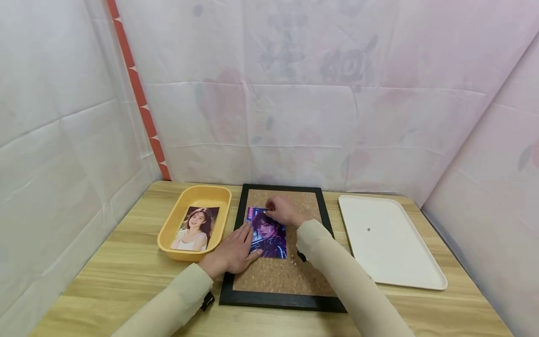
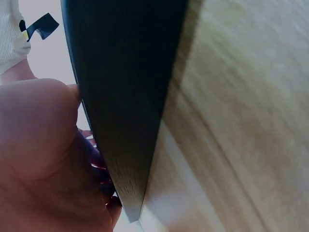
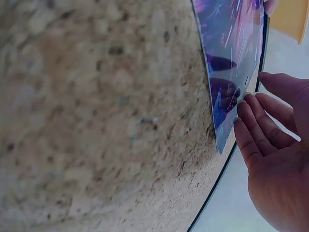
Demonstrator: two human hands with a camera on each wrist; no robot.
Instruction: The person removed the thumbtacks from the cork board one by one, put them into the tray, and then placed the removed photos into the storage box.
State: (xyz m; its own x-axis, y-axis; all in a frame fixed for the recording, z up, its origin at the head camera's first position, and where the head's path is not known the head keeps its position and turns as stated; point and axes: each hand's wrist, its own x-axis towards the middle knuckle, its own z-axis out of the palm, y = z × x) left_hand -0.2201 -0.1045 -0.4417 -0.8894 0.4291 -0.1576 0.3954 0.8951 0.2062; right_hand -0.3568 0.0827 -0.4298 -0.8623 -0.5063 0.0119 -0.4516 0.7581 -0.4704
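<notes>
Lying on the wooden desk (image 1: 113,267), a cork board (image 1: 273,278) in a black frame (image 1: 280,300) sits between two pale sleeves (image 1: 358,276). The left hand (image 1: 233,250) rests flat at its left side, fingers straight and close together along the edge of a purple-blue picture (image 1: 267,243), thumb apart on its lower corner. That picture lies on the cork, left of the middle. At its top edge is the right hand (image 1: 284,211), fingers bent with the tips at the picture; whether they pinch anything I cannot tell.

Left of the board, just beside it, stands a yellow tub (image 1: 206,196). Inside lies a photo (image 1: 195,229) of a dark-haired person in a white top, face up. To the board's right is a shallow white tray (image 1: 396,243), holding one small dark bit (image 1: 368,229), too tiny to name.

Behind everything hangs a pale, creased cloth (image 1: 294,117) with faded prints, a red strip (image 1: 136,93) running down near its left corner.
</notes>
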